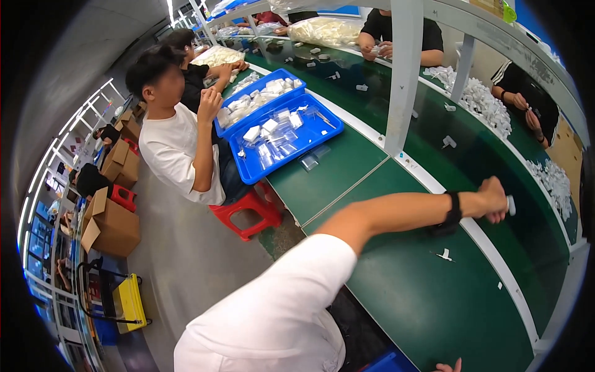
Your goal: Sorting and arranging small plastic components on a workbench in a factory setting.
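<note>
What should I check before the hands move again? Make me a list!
1. Left hand over the dark green belt: ok.
2. White piece at its fingertips: ok.
3. Firm grip on that piece: cannot tell.
4. Right hand fully in view: not ok, only part shows at the lower edge.
5. Black wristband around the left wrist: ok.
6. Small white part on the green table, apart from both hands: ok.

Left side: seated co-worker in white T-shirt [176, 152] on red stool [251, 215]. Beside them, two blue trays [246, 162] holding white boxes. On floor: open cardboard carton [118, 232]; near it, yellow trolley [131, 301]. Far side: bulging clear bag [325, 31], pale contents.
</note>
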The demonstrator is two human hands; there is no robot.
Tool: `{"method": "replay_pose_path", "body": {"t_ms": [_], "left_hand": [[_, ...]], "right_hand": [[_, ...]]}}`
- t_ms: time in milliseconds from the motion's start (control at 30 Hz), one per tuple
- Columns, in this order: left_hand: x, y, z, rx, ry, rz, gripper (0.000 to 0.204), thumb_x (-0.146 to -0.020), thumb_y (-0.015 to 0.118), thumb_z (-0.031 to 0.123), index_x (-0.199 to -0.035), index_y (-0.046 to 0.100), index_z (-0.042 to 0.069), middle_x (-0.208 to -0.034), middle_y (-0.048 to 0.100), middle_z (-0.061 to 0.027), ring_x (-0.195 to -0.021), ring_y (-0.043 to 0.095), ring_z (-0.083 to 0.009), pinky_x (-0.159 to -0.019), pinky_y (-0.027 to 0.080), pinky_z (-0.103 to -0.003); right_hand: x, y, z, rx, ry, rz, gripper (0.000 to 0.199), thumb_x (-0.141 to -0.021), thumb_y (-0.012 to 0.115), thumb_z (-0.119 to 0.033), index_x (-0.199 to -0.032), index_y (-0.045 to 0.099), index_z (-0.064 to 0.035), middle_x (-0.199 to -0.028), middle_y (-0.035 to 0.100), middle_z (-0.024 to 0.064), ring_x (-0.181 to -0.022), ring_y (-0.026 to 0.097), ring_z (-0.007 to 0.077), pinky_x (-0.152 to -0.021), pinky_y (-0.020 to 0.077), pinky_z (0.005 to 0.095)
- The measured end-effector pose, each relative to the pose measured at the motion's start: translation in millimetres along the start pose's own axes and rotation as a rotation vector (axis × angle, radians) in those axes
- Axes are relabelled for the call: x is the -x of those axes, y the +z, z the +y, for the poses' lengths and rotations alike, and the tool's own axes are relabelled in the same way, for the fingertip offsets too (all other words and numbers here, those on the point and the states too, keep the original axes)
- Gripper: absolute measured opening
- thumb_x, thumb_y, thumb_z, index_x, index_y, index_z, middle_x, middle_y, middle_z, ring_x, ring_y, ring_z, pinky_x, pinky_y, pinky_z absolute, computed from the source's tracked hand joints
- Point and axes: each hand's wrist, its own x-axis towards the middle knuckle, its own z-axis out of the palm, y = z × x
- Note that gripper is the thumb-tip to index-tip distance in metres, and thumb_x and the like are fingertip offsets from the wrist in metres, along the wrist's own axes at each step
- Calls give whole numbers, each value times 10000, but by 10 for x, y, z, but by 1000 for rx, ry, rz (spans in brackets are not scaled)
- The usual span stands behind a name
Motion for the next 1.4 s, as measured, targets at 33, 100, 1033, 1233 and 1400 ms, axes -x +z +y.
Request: {"method": "replay_pose_path", "body": {"t_ms": [33, 100, 1033, 1233, 1400], "left_hand": [[-266, -25, -13, -34, 1, 84, 65, -780, 617, -45, -767, 648, -102, -660, 686, -183, -508, 683, -241, -429, 580, -358], [-672, -253, -150, -100, -59, 267, 96, -805, 610, -23, -866, 633, -94, -681, 694, -184, -510, 688, -267, -438, 585, -363], [2644, 1562, -1095, -1043, 1223, -1346, 444, -884, 546, 236, -1260, 620, 10, -1334, 572, -230, -1311, 468, -369, -1031, 311, -714], [2273, 1522, -1385, -1102, 1298, -1159, 396, -828, 594, 302, -1083, 646, 3, -1115, 593, -215, -1096, 527, -372, -881, 375, -640], [1909, 1618, -1624, -1121, 1432, -1008, 396, -771, 641, 367, -906, 673, -4, -896, 614, -200, -881, 586, -374, -730, 438, -566]], "right_hand": [[-23, 10, -25, 21, 49, -2, 455, -1073, 392, -299, -1377, 462, 31, -955, 647, 128, -596, 487, 141, -599, 433, 256], [-62, 44, -37, 42, 102, -21, 451, -1073, 393, -307, -1374, 469, 20, -948, 645, 118, -616, 493, 140, -618, 434, 258], [-481, -419, 1580, 110, 213, -89, 356, -930, 645, -240, -1155, 620, 34, -862, 634, 102, -608, 529, 164, -544, 417, 274], [-1001, 29, 2436, 126, 241, -332, 330, -946, 629, -241, -1135, 636, 29, -860, 648, 88, -628, 550, 162, -556, 430, 280], [-1081, 417, 3031, 147, 255, -479, 312, -960, 616, -242, -1118, 650, 25, -859, 660, 76, -644, 568, 160, -567, 440, 286]]}}
